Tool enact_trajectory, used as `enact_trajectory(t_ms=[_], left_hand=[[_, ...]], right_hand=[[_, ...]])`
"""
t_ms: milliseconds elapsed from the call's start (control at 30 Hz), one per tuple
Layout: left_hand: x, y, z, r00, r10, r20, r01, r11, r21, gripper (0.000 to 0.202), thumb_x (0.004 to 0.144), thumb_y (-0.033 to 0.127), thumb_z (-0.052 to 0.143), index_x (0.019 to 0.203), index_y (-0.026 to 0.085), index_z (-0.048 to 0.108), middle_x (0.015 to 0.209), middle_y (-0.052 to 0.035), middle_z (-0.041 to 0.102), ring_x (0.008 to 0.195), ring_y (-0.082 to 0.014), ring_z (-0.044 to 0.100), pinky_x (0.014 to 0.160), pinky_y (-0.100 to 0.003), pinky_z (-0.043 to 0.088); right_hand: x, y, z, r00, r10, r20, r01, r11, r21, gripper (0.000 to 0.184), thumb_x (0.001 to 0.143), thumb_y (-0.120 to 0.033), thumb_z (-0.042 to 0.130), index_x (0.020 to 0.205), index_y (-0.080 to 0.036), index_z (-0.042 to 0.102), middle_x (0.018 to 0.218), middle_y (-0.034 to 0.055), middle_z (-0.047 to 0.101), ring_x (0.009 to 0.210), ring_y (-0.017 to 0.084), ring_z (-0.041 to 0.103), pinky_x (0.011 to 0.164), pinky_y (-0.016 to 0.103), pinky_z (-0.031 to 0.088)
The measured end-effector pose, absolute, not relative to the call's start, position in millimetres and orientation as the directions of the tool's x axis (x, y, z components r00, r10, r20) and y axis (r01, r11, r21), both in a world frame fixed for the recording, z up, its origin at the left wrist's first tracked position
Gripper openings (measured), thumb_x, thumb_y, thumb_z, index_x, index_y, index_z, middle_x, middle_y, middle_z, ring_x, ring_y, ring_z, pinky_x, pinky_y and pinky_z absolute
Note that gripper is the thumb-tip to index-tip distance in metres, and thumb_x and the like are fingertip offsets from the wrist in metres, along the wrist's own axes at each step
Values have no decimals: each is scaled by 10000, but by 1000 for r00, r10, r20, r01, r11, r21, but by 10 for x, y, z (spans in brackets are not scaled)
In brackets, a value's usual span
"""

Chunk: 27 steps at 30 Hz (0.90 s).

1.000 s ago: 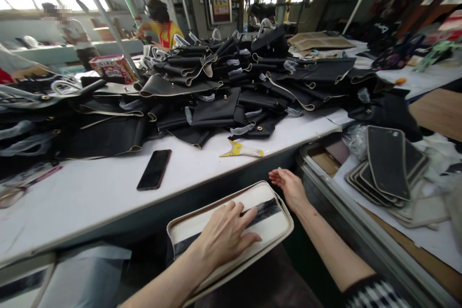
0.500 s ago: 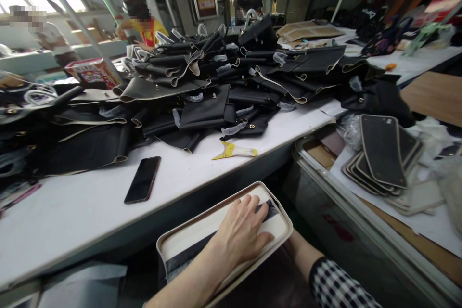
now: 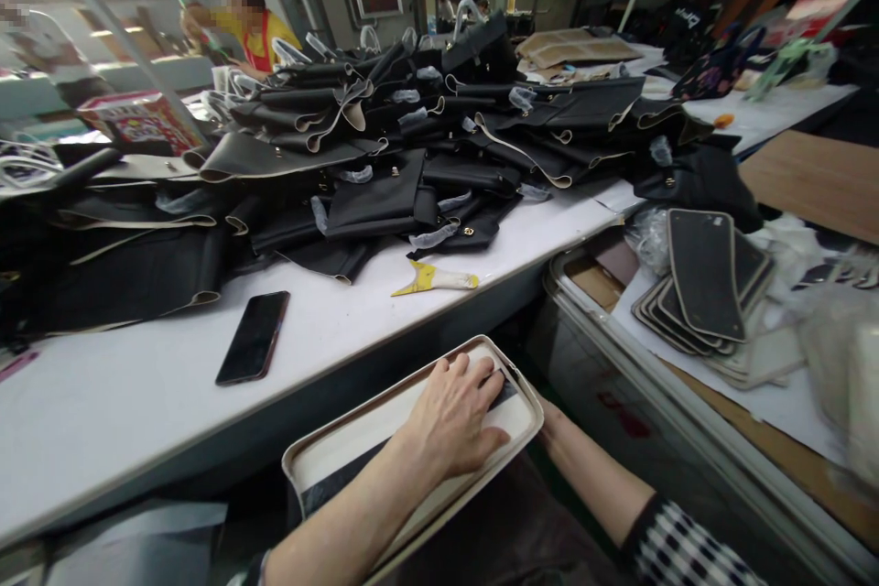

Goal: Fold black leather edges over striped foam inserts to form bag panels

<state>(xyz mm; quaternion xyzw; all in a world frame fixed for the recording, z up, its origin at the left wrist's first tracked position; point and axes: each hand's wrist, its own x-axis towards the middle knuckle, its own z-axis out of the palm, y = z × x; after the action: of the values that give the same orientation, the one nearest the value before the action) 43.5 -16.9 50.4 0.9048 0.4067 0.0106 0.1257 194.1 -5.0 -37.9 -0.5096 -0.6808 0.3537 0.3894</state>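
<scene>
A dark leather-like bag piece (image 3: 473, 531) is held low in front of me, its long rounded base facing up. Around the base (image 3: 357, 453) runs a raised cream rim; its lining is whitish with a dark strip along the middle. My left hand (image 3: 457, 412) lies on the base near its right end, fingers spread and pressing down, nothing gripped between them. My right hand (image 3: 549, 417) reaches behind the right end of the piece. Only its wrist side shows; the fingers are hidden behind the rim.
A white table (image 3: 309, 339) carries a heap of black bag parts (image 3: 377, 201), a phone (image 3: 253, 339) and a yellow-ended tool (image 3: 436, 278). To the right, stacked dark panels (image 3: 704, 275) lie on a glass-sided case (image 3: 618, 403). A co-worker (image 3: 257, 27) is beyond the heap.
The view has shifted slightly, so the table and heap sit further left. My left hand stays spread on the base. More of my right forearm shows, its sleeve lower and further right.
</scene>
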Motion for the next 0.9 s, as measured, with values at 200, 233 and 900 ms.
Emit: enact_trajectory(t_ms=[200, 233, 900], left_hand=[[393, -175, 445, 681, 731, -36, 716, -655, 243, 545, 793, 563, 621, 1197, 207, 535, 1190, -68, 574, 1029, -281, 488, 884, -438, 395], [380, -182, 436, 681, 731, -30, 714, -655, 250, 547, 797, 563, 617, 1202, 206, 532, 1205, -69, 571, 1036, -281, 487, 889, -439, 390], [250, -180, 310, 678, 732, 68, 692, -667, 275, 621, 776, 590, 621, 1213, 162, 514, 1151, -76, 585, 1018, -272, 495, 893, -430, 369]], right_hand=[[2134, -226, -229, -206, 929, -307, -125, -336, -933, 563, 907, -593, 506, 1215, -145, 653, 1083, 132, 714, 983, 270, 678, 849, 403, 551], [2158, -271, -225, -149, 940, -307, -131, -327, -936, 534, 866, -549, 601, 1242, -171, 642, 1127, 114, 704, 1012, 272, 668, 880, 402, 541], [2134, -529, -125, 29, 980, 199, 589, 144, -795, 230, 921, -285, 553, 1052, -198, 722, 1018, 73, 665, 912, 206, 645, 834, 335, 518]])
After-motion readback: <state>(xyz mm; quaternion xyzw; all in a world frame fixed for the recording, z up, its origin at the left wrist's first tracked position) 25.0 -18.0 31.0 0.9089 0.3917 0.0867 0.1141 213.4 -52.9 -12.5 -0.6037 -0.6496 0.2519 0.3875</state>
